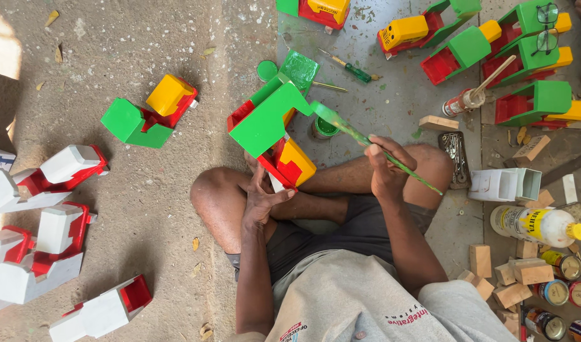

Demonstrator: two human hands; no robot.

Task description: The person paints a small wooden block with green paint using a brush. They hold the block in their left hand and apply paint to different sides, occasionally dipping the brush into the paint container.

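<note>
Toy truck (271, 130) in left hand (260, 193) grip

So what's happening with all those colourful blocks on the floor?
A person sits cross-legged on the concrete floor, painting a wooden toy truck. Their left hand holds the truck up by its yellow and red end, while their right hand holds a paintbrush whose green tip touches the truck's green part. A small pot of green paint stands by their legs. Finished trucks lie on one side, white and red ones on the other.
</note>
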